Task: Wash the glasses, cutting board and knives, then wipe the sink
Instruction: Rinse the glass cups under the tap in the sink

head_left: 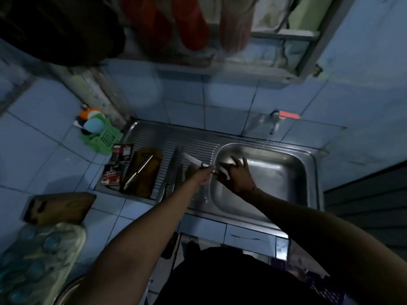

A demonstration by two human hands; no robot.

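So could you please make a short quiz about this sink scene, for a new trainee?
1. True or false: the left hand holds a knife over the ribbed drainboard.
2. Which is running into the sink basin? A) nothing B) a thin stream from the tap C) a hose
3. Fill in: the cutting board has a ____ lying on it.

Key
1. True; the blade points away from the person.
2. B.
3. Knife. Other knives lie beside the board. The right hand has its fingers spread over the basin.
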